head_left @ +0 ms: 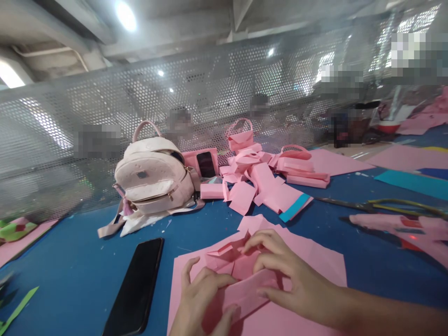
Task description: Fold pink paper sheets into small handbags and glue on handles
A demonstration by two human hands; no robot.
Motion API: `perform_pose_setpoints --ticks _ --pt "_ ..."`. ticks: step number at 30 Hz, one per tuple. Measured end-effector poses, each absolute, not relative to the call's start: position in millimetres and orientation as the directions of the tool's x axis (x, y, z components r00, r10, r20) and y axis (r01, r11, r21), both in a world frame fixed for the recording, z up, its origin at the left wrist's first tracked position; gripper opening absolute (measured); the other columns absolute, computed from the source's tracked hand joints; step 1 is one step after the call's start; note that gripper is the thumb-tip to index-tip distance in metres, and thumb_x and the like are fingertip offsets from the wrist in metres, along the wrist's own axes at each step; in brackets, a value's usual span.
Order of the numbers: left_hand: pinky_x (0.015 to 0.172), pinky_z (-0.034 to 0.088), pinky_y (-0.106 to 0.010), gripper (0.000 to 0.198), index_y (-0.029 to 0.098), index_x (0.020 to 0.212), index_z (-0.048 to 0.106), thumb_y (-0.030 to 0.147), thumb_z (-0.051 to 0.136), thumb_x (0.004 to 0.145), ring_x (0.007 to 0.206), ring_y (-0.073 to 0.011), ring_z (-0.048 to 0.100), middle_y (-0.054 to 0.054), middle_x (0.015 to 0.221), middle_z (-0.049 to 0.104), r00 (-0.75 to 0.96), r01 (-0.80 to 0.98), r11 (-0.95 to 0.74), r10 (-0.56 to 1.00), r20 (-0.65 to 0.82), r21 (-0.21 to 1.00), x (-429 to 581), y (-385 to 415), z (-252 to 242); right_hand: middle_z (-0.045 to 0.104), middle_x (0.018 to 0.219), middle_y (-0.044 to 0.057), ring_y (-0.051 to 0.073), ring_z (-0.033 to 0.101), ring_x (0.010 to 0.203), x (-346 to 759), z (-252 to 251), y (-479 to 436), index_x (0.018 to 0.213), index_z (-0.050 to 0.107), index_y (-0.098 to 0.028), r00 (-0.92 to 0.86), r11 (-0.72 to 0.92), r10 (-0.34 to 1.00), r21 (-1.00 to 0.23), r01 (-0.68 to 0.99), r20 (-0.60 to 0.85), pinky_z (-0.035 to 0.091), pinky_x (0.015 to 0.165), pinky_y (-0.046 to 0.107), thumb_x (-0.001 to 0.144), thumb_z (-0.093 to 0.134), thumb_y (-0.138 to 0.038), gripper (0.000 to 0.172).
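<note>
A folded pink paper box [250, 291] is held between both hands above pink paper sheets [325, 270] on the blue table. My left hand [206, 296] grips its near left side, with the thumb in front and a finger over the upper edge. My right hand [283, 270] pinches the right side, thumb on the front wall and fingers reaching over to the inside. The box's top is open, with flaps standing at the back. Part of its right end is hidden by my right hand.
A black phone [136, 287] lies to the left. Behind stand a pale pink backpack [154, 172] and a heap of folded pink paper pieces [257, 179]. At right are scissors [371, 205] and a pink glue gun [395, 225]. A perforated metal divider [210, 102] runs along the back.
</note>
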State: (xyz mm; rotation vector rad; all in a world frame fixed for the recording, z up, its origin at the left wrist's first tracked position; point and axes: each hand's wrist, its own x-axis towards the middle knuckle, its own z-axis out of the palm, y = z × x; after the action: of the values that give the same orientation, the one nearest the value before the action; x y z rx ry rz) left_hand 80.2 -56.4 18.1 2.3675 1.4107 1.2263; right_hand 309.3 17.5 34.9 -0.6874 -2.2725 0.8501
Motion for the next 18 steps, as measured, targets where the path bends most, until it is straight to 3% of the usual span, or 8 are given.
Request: perform_pose_setpoints --ticks 7,13,18 --pt "0.111 0.03 -0.05 0.014 0.029 0.102 0.061 0.028 0.054 0.09 0.079 -0.0228 0.066 0.001 0.081 0.071 0.181 0.682 -0.504 0.818 0.546 0.529 74 -54 17 0.05 0.126 0.008 0.028 0.044 0.128 313 34 24 0.094 0.059 -0.025 -0.653 0.589 0.696 -0.757 0.281 0.299 0.039 0.11 0.053 0.089 0.069 -0.027 0.012" --pt "0.114 0.027 -0.045 0.02 0.031 0.104 0.06 0.02 0.056 0.087 0.073 -0.0179 0.065 0.005 0.082 0.07 0.174 0.7 -0.518 0.791 0.586 0.491 74 -53 20 0.048 0.123 0.006 0.026 0.045 0.128 314 34 27 0.09 0.056 -0.025 -0.663 0.55 0.703 -0.787 0.28 0.256 0.04 0.109 0.05 0.084 0.067 -0.017 0.016" --pt "0.115 0.031 -0.046 0.018 0.031 0.103 0.061 0.024 0.055 0.088 0.079 -0.0218 0.069 0.003 0.084 0.074 0.165 0.728 -0.501 0.79 0.591 0.467 73 -51 17 0.046 0.124 0.005 0.026 0.045 0.127 317 29 30 0.092 0.054 -0.026 -0.683 0.55 0.683 -0.798 0.246 0.259 0.04 0.109 0.05 0.085 0.065 -0.016 0.016"
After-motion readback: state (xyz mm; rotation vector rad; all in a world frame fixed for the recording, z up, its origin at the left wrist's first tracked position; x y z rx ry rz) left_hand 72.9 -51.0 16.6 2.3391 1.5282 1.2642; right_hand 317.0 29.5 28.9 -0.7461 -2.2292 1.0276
